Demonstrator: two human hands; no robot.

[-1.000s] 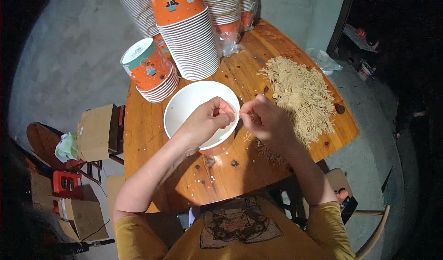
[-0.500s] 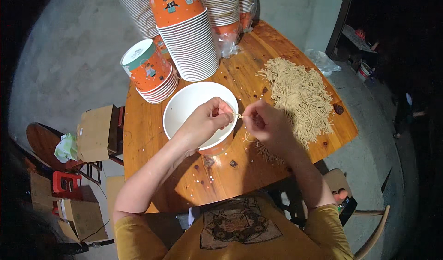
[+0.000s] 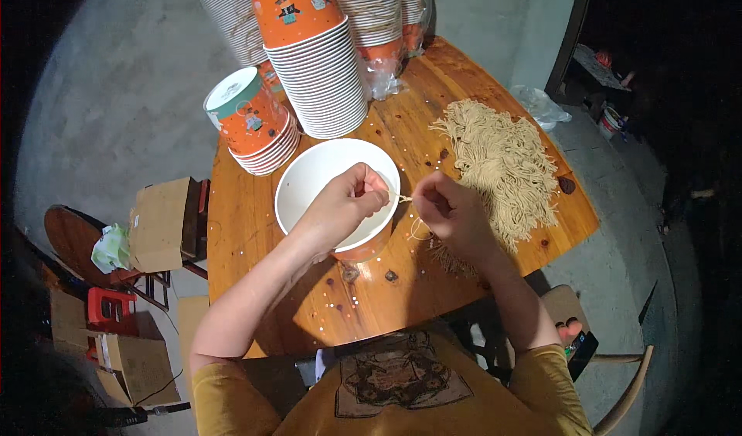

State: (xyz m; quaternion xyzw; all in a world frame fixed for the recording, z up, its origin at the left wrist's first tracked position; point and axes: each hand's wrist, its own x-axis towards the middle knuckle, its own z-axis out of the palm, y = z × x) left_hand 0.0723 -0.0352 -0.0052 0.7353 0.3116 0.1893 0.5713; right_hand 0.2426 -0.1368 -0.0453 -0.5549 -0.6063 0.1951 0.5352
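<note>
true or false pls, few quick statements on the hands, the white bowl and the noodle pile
1. Both hands pinch one thin noodle strand between them. True: left hand, right hand.
2. The white bowl is full of noodles. False: its visible inside is bare.
3. The noodle pile lies on the wooden table, to the right of the bowl. True.
4. The left hand rests on the stacked orange cups. False: it is over the bowl.

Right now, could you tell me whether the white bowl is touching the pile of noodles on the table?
Apart. The head view shows bare wooden tabletop between the white bowl and the pile of noodles.
</note>
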